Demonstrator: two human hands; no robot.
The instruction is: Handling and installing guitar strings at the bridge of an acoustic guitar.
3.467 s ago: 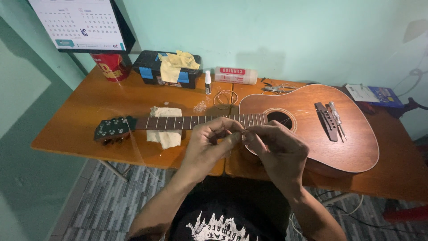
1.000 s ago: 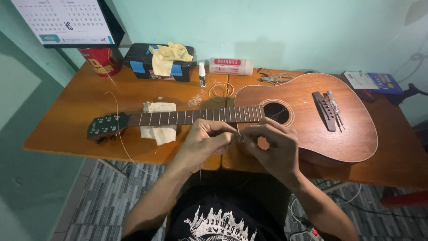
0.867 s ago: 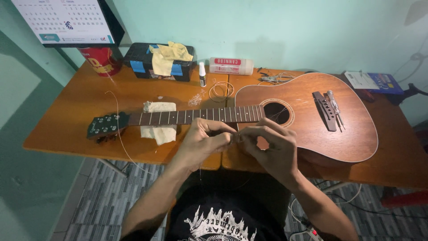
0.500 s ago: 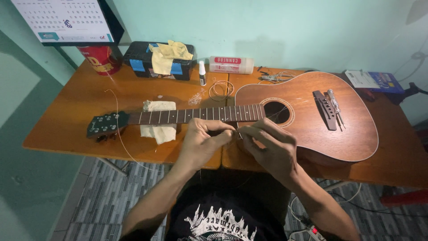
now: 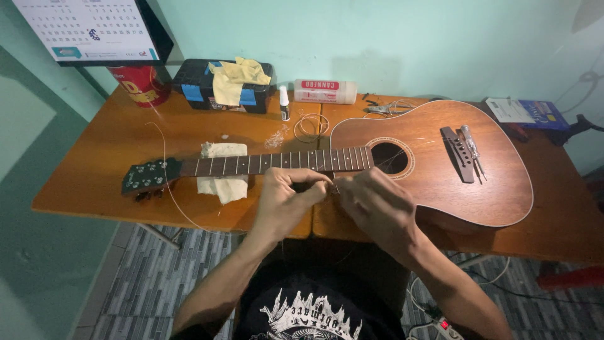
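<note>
Guitar (image 5: 440, 170): reddish-brown wood body, satin sheen, smooth. Headstock (image 5: 146, 176): dark, matt. Bench (image 5: 113, 164): orange wood, lightly glossy. Cloth (image 5: 221, 176) under neck: pale, soft, creased. String coil (image 5: 311, 126): thin bright metal wire. Box (image 5: 201, 88): black plastic.

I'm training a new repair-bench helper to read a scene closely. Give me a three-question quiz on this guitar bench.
1. True or false: the brown wooden acoustic guitar lies flat on the orange-brown wooden table with its headstock toward the red cup.
2. What lies under the guitar's neck? A) folded pale cloth B) blue book C) coiled wire
3. Fill in: the left hand and right hand meet just in front of the guitar's ____.

Key:
1. True.
2. A, the folded pale cloth.
3. Neck, near the soundhole; they seem to pinch a thin string, hard to make out.
</note>
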